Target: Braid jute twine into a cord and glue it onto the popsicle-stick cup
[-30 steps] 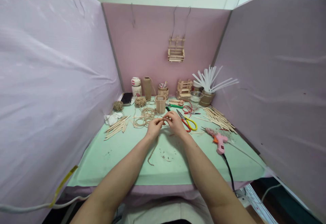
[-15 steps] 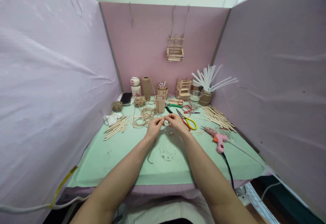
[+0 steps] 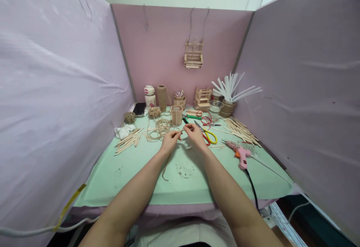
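Two pinches, left hand (image 3: 169, 142) and right hand (image 3: 197, 137), fingertips closed on one twine strand (image 3: 168, 163) between them.

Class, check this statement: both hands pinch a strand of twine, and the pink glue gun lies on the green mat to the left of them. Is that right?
Not quite: the side is wrong. The head view shows the pink glue gun on the green mat to the right, beyond the right hand. The left hand and the right do pinch the twine.
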A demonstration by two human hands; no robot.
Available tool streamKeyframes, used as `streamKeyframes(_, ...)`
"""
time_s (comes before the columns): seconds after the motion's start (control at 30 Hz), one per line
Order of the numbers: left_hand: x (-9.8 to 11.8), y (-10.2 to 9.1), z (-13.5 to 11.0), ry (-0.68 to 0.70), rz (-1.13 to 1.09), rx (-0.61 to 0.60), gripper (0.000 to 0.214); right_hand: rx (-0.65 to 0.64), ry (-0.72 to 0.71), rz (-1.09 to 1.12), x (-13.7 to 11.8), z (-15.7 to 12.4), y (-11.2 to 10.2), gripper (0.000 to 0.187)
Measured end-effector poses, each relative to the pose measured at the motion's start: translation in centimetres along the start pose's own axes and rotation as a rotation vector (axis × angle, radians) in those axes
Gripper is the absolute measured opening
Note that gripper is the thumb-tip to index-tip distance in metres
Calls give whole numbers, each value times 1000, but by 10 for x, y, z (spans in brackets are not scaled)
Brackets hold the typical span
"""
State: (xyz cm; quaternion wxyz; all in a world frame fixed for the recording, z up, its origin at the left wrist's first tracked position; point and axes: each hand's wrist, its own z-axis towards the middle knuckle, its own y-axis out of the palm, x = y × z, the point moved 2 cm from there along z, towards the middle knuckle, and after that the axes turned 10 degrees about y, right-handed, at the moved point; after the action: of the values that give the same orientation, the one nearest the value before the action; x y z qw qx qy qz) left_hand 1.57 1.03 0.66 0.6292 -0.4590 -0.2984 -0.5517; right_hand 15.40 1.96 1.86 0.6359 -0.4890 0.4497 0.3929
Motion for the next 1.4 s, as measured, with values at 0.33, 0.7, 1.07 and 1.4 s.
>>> streamKeyframes(0.33, 22, -10, 7, 116, 324, -110, 23, -90, -450, -729, -34, -11, -6, 19)
streamKeyframes(0.7, 59, -68, 70, 132, 507, -408, 24, -267, -380, -367, -56, 25, -52, 17)
streamKeyframes(1.07, 37, -104, 141, 113, 709, -252, 18, -180, -263, -466, -37, 114, -60, 15)
streamKeyframes(1.4, -14, -94, 190, 183, 735, -20, 24, 160, -222, -736, -25, 168, -29, 22)
